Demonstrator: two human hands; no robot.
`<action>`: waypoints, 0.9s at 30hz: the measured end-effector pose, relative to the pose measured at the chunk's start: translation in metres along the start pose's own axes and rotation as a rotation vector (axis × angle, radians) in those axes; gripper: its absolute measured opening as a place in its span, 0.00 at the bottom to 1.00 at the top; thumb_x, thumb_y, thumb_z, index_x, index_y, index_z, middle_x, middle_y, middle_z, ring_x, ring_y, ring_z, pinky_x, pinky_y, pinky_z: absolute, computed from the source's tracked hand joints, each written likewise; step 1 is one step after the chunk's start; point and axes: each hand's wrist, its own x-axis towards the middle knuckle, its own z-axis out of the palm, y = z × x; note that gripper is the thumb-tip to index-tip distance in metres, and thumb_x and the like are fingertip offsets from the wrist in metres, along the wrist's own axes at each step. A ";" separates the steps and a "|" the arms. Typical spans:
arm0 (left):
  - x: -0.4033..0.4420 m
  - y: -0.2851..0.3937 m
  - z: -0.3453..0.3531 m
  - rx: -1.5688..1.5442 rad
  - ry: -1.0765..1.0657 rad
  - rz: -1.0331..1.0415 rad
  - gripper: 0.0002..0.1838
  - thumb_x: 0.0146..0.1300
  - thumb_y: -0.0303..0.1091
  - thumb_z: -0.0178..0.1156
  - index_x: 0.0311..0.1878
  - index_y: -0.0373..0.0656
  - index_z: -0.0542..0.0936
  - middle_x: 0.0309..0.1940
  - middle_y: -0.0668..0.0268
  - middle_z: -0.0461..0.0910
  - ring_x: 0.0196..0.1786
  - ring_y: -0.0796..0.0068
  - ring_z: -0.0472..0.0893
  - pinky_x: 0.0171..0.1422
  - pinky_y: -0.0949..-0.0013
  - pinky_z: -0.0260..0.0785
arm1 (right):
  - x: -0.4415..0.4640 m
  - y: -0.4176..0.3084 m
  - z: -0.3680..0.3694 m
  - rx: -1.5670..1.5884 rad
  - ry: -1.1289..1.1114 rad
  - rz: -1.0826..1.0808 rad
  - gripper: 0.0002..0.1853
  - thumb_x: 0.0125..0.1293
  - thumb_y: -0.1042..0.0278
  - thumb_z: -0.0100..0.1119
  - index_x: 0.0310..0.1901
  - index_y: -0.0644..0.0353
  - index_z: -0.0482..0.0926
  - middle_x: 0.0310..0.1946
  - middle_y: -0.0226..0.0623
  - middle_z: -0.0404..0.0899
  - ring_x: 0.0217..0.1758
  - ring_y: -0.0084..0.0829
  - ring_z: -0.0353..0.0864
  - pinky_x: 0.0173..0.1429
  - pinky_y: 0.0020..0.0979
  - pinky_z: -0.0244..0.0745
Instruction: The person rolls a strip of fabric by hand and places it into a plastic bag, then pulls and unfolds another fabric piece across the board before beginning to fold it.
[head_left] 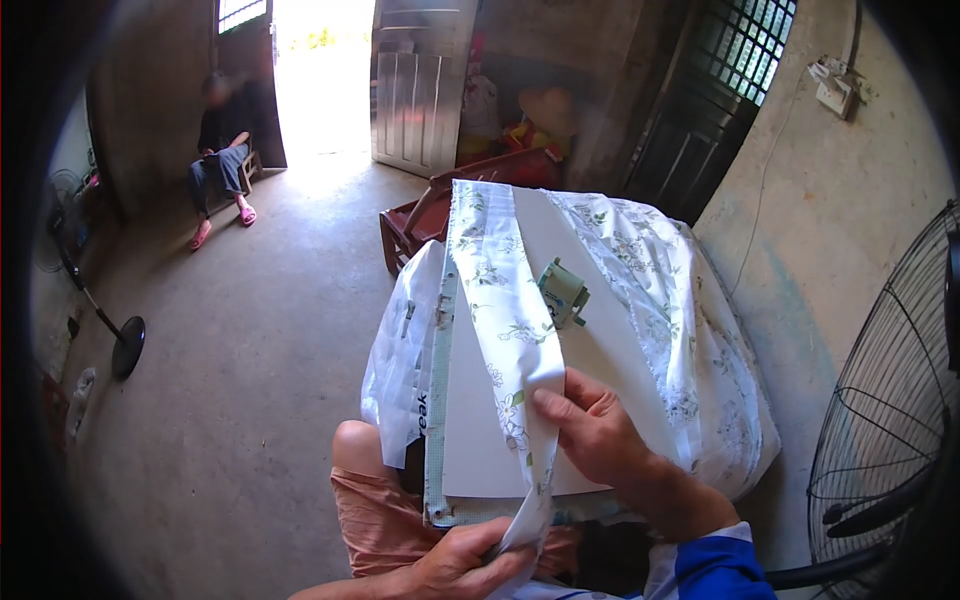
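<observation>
A long white fabric strip (500, 290) with a green and grey floral print lies along a pale board (470, 400). Its near end hangs over the board's front edge. My right hand (610, 430) pinches the strip's right edge between thumb and fingers. Lower down, my left hand (465, 562) is closed on the strip's near end, below the front edge. A small green plastic object (563, 292) sits on the board just right of the strip. More floral fabric (690, 340) is bunched along the board's right side.
Clear plastic (395, 360) hangs at the board's left. A red-brown chair (430, 210) stands behind. One fan (890, 400) is close at right, another (125, 345) at left. A person (222, 150) sits near the open door (420, 90).
</observation>
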 end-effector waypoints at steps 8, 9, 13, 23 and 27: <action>-0.001 0.012 -0.019 0.207 -0.038 0.062 0.16 0.81 0.36 0.58 0.66 0.43 0.80 0.48 0.59 0.85 0.52 0.67 0.82 0.58 0.63 0.75 | 0.012 -0.022 -0.014 -0.305 0.197 -0.294 0.12 0.81 0.67 0.56 0.56 0.65 0.81 0.44 0.28 0.85 0.47 0.16 0.79 0.53 0.22 0.75; 0.001 0.013 -0.021 0.243 -0.062 0.093 0.19 0.81 0.38 0.58 0.68 0.41 0.77 0.53 0.57 0.82 0.56 0.64 0.82 0.62 0.62 0.75 | 0.013 -0.026 -0.016 -0.250 0.221 -0.303 0.12 0.81 0.67 0.56 0.56 0.65 0.81 0.45 0.28 0.85 0.47 0.16 0.79 0.53 0.23 0.75; 0.008 0.026 -0.032 0.252 -0.039 0.068 0.32 0.77 0.38 0.64 0.78 0.37 0.67 0.69 0.46 0.74 0.70 0.55 0.77 0.74 0.56 0.74 | 0.014 -0.056 -0.011 -0.166 0.245 -0.318 0.19 0.78 0.66 0.57 0.65 0.66 0.79 0.48 0.35 0.86 0.50 0.21 0.82 0.59 0.24 0.77; 0.083 0.096 -0.064 0.113 0.303 0.284 0.30 0.81 0.47 0.56 0.74 0.31 0.71 0.60 0.54 0.81 0.61 0.67 0.83 0.65 0.64 0.77 | 0.019 -0.067 0.053 -1.441 -0.027 -0.774 0.19 0.67 0.74 0.59 0.57 0.75 0.79 0.37 0.53 0.83 0.31 0.49 0.88 0.37 0.44 0.86; 0.114 0.078 -0.102 0.212 0.274 -0.109 0.37 0.78 0.59 0.59 0.67 0.29 0.77 0.52 0.55 0.84 0.56 0.67 0.84 0.60 0.64 0.79 | 0.015 -0.025 0.061 -1.396 -0.230 -0.678 0.13 0.65 0.76 0.59 0.48 0.76 0.78 0.35 0.53 0.83 0.31 0.49 0.88 0.34 0.42 0.85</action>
